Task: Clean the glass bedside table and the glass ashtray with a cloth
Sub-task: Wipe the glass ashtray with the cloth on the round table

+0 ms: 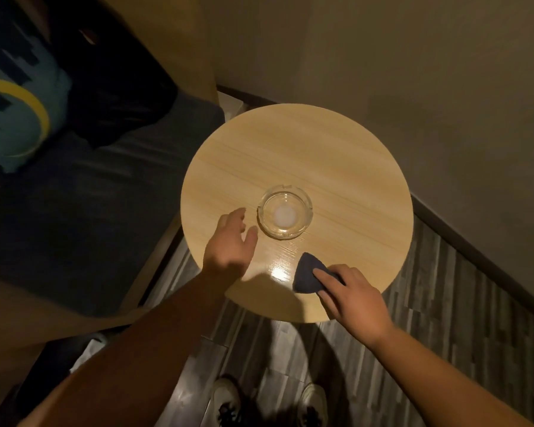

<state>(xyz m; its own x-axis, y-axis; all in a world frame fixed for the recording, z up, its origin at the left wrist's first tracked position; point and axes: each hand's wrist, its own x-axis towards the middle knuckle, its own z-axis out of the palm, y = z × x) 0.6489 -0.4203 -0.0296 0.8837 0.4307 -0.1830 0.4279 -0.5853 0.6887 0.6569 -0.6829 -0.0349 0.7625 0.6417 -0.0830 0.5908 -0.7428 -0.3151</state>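
Note:
A round bedside table [336, 161] with a glossy, wood-look top fills the middle of the view. A clear glass ashtray [285, 212] stands near its centre, upright, with a pale disc at its bottom. My left hand [230, 245] hovers just left of the ashtray, fingers apart and holding nothing, a small gap from the rim. My right hand [350, 295] presses a dark blue-grey cloth [307, 272] onto the table's near edge, below and right of the ashtray. A bright light reflection lies on the tabletop left of the cloth.
A dark-cushioned seat or bed [84, 211] stands to the left with a teal and yellow cushion [16, 118] and dark fabric on it. Walls close in behind and to the right. Striped flooring [444, 303] and my shoes [313, 402] show below.

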